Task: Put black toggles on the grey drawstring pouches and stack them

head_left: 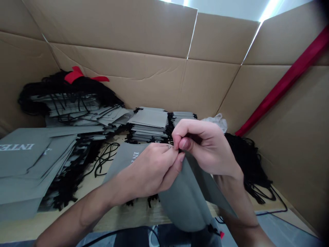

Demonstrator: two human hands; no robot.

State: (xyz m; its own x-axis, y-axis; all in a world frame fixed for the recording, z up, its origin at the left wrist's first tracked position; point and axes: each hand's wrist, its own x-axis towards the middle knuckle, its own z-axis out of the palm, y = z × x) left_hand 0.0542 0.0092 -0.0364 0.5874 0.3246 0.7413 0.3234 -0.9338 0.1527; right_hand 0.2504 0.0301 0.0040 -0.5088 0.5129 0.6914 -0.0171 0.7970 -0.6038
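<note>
A grey paper bag (185, 199) hangs bent in front of me, its lower part curling over the table's front edge. My left hand (156, 168) is closed on the bag's upper edge, thumb and fingers pinching it. Right against those fingertips, my right hand (205, 147) is closed in a pinch; a small dark end of black cord shows between the two hands, mostly hidden by the fingers. Black cord ends and a small red bit hang at the bag's lower corner. Under my left wrist lies another grey bag (120, 154) with white lettering.
Grey bags (20, 164) with black cord ends are piled at the left. Behind stand stacks of grey bags (149, 118). Bundles of black cord lie at the back left (100, 91) and right (241, 161). Cardboard walls (128, 75) enclose the table; a red strip (282, 82) slants down the right.
</note>
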